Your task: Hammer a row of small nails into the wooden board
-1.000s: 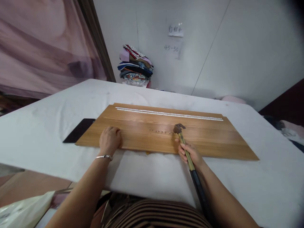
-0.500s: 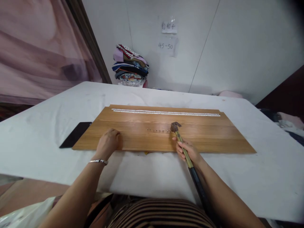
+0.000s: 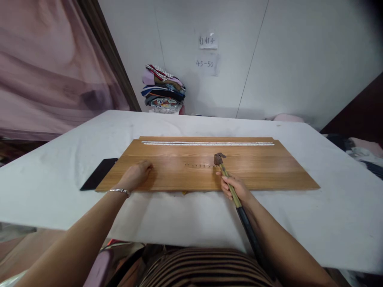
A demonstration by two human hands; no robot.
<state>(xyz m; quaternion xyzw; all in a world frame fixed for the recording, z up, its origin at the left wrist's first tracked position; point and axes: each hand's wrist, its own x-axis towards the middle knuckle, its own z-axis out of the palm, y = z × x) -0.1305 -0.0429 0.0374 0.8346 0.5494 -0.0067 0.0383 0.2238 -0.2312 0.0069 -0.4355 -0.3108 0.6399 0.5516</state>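
Observation:
My right hand [image 3: 235,186] is wrapped round the wooden part of a hammer [image 3: 229,181]. The rusty head is over the middle of a brown wooden board [image 3: 266,171], near a row of several small nails [image 3: 200,166]. On the board's left part rests my left hand [image 3: 138,174], its fingers curled together with the tips low over the wood; whether they pinch something is too small to tell. Two white strips [image 3: 206,144] run along the board's far edge.
A black flat object [image 3: 99,174] lies partly beside the board's left end on the white table [image 3: 338,223]. Folded cloths [image 3: 164,89] are stacked at the back against the wall, under paper signs [image 3: 207,63]. A pink curtain [image 3: 44,59] hangs at the left.
The view has tilted and shifted slightly. My left forearm lies lower and further left, the hand still on the board's left part. The hammer stays in my right hand, nearly unmoved.

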